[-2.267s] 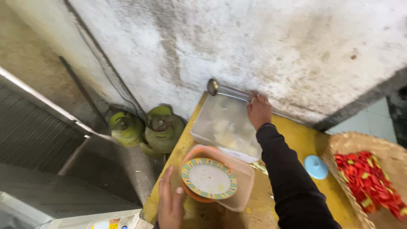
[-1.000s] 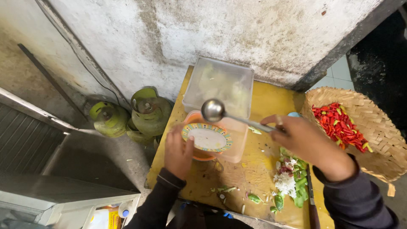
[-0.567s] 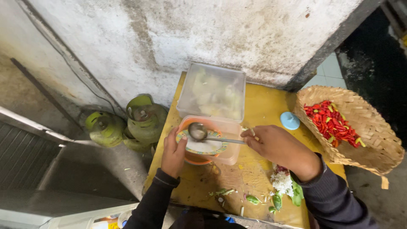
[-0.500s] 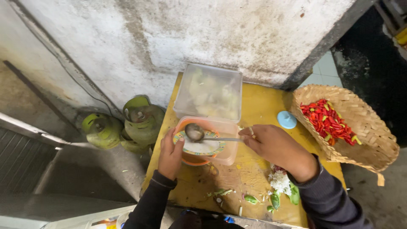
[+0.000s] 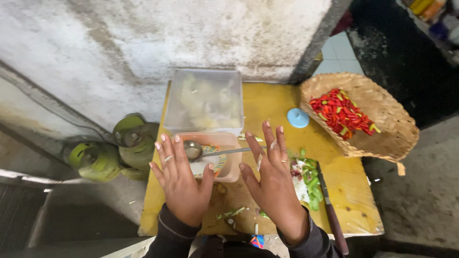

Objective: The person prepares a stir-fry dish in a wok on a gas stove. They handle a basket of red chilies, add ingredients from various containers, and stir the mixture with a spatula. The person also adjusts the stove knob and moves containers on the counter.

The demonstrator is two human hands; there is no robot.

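Note:
My left hand (image 5: 180, 180) and my right hand (image 5: 273, 180) hover flat, fingers spread, backs up, just in front of a pinkish plastic tub (image 5: 233, 160). Neither hand holds anything. Inside the tub sits a patterned bowl (image 5: 218, 162), partly hidden by my left hand. A metal ladle (image 5: 197, 150) rests across the tub, its handle pointing right between my hands. Behind the tub stands a clear plastic container (image 5: 204, 101) with pale food inside.
A yellow table (image 5: 272, 102) carries everything. A woven basket (image 5: 382, 129) of red chillies sits at the right, a small light-blue lid (image 5: 298, 117) beside it. Chopped green vegetables (image 5: 310, 179) and a knife (image 5: 329, 210) lie right of my hand. Green gas cylinders (image 5: 114, 148) stand left, below the table.
My right hand brought the ladle from the wall, set it in the tub and let go. My left hand left the bowl. Both hands now hover open.

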